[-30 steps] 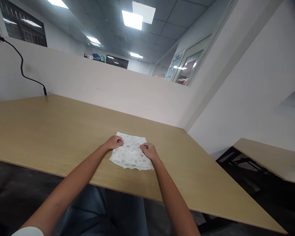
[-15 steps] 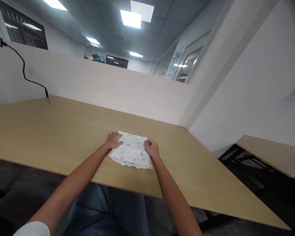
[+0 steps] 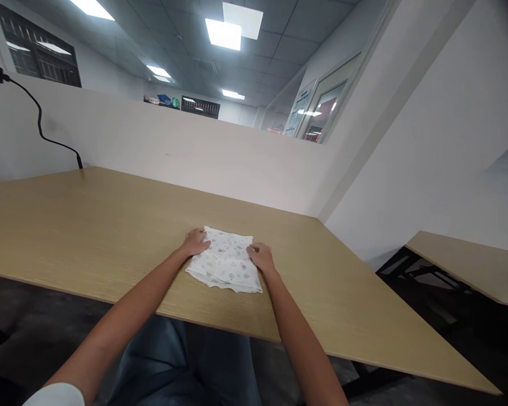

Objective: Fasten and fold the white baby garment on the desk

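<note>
A small white cloth (image 3: 225, 260) with a scattered print of little figures and diamond shapes lies on the table in front of me. Its near edge is wavy, and a second layer shows beneath it. My left hand (image 3: 195, 242) rests at the upper left edge, thumb on the fabric and apart from the fingers, which lie along the side. At the right edge, my right hand (image 3: 261, 256) has its fingers bent and its thumb close to them, on the cloth's border. The exact grip of the right fingertips is small and partly hidden.
The wooden table (image 3: 122, 225) reaches back to a low white partition wall (image 3: 203, 152). A black flexible-arm holder (image 3: 40, 115) rises at the back left. Another table (image 3: 469, 259) stands to the right. My legs (image 3: 186, 361) are under the near edge.
My right hand's fingers have shifted and loosened slightly at the right edge. The left hand has stayed nearly in place, and the cloth lies a little flatter.
</note>
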Motion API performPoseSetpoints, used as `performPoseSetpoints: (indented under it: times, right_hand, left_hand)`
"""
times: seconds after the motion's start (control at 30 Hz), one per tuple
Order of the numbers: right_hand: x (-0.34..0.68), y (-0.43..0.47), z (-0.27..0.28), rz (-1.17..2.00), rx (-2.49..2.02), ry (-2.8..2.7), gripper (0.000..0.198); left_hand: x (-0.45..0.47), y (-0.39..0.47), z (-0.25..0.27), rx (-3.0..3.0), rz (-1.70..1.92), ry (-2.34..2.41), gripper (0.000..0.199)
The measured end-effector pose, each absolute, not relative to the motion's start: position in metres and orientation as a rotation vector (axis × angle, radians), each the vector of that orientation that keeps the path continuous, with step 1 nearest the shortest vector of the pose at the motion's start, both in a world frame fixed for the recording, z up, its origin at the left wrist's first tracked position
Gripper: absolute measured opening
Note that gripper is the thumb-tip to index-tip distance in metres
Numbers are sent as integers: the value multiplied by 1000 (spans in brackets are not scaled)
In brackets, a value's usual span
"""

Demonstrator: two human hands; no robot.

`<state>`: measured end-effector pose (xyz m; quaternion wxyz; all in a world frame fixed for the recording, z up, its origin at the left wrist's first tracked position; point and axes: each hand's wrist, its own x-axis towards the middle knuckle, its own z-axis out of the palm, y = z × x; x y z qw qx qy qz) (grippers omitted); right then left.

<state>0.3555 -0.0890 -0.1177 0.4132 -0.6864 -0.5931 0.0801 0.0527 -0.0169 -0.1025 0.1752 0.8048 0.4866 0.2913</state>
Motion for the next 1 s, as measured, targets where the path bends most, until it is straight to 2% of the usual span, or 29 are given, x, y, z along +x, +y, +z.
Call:
performPoseSetpoints:
  times: [0.1,0.2,0.3,0.4,0.57,0.7,0.8,0.9,1.0]
  right_hand:
    - [356,-88,-112,271,-1651,-1422,20]
    - [354,-87,-108,379,-1571,-1221,24]
    - [351,-88,-108,511,-1447,-1058,31]
    - [347,-90,-109,693,-1316,-964,41]
    - [342,-95,-98,881,-1210,-831,52]
    - [348,-107,-69,878,-1012,-902,51]
    - [357,-120,-49,897,-911,-1010,42]
    - [361,-125,-43,932,-931,-1039,43]
    - [357,-123,-51,925,-1093,-1153,44]
  left_hand:
    - [54,-10,-106,2106,1049,1224,32]
    - [55,-7,-107,1797,1187,1133,57]
    - [55,-6,-104,1520,1162,1129,84]
    - [53,-7,-102,1372,1042,1119,96]
    - [50,-10,-89,1237,1014,1066,95]
    - [40,-21,-64,1293,1088,679,78]
    - [27,-29,-47,1335,1095,452,68]
    - [21,-31,-42,1349,1064,469,65]
    - [24,-29,-47,1500,926,604,54]
